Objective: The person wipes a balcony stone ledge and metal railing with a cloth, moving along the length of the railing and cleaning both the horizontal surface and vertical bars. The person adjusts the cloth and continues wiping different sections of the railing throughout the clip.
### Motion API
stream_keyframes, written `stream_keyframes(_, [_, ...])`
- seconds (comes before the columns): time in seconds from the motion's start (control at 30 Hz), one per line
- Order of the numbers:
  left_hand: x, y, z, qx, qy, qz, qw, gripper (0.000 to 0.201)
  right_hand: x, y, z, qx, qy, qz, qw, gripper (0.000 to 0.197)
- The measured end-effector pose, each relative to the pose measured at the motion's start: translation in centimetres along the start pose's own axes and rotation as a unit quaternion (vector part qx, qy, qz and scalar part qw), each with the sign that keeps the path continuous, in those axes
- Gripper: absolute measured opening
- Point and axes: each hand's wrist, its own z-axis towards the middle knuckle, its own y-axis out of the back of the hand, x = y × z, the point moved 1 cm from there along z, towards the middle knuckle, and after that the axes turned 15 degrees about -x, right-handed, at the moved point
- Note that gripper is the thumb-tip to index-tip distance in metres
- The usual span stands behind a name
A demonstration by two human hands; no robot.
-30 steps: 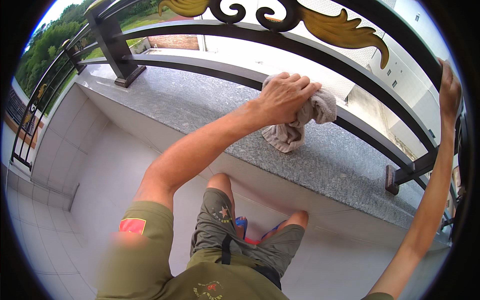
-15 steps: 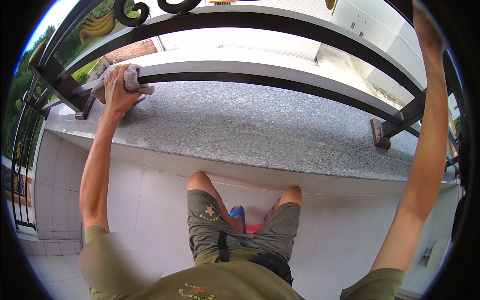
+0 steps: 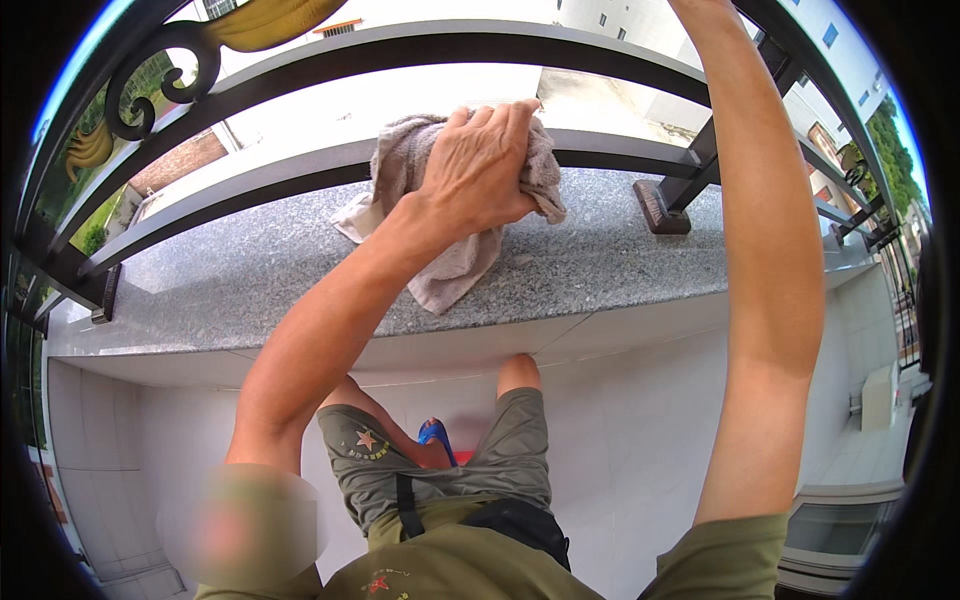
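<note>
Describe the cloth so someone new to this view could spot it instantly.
Find the dark metal railing above the speckled grey stone ledge. At its lower bar, the left hand grips a crumpled cloth, folds drooping below. Unlike the hard metal and stone around it, it's soft and pale greyish-beige.

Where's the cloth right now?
In the head view, the cloth is in the upper half, just left of centre, in the left hand on the lower rail, its loose end hanging toward the speckled stone ledge.
</note>
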Motion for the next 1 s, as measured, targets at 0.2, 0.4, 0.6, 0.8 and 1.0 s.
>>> stream_keyframes(0.2, [2.1, 1.5, -2.3, -0.026, -0.071, 0.031, 0.997, 0.088, -0.7, 0.9, 0.0, 0.011, 0.021, 0.008, 1.000, 0.054])
stream_keyframes(0.4, [11.7, 12.1, -9.9, -0.042, 0.012, 0.190, 0.981, 0.103, -0.7, 0.0, -0.8, -0.022, 0.024, -0.010, 0.999, 0.052])
stream_keyframes(0.6, [20.5, 21.6, -16.2, -0.189, 0.197, 0.057, 0.960, 0.052, -1.0, 0.8, -0.6, -0.045, 0.045, -0.003, 0.998, 0.046])
stream_keyframes(0.8, [31.0, 25.5, -11.9, -0.501, 0.452, -0.529, 0.514, 0.039, -8.7, -1.7, 1.1, 0.132, 0.069, -0.025, 0.988, 0.049])
stream_keyframes(1.0, [24.5, 21.8, -5.1, -0.587, 0.455, -0.486, 0.461, 0.055, -0.2, 1.2, -0.2, -0.030, 0.023, 0.011, 0.999, 0.063])
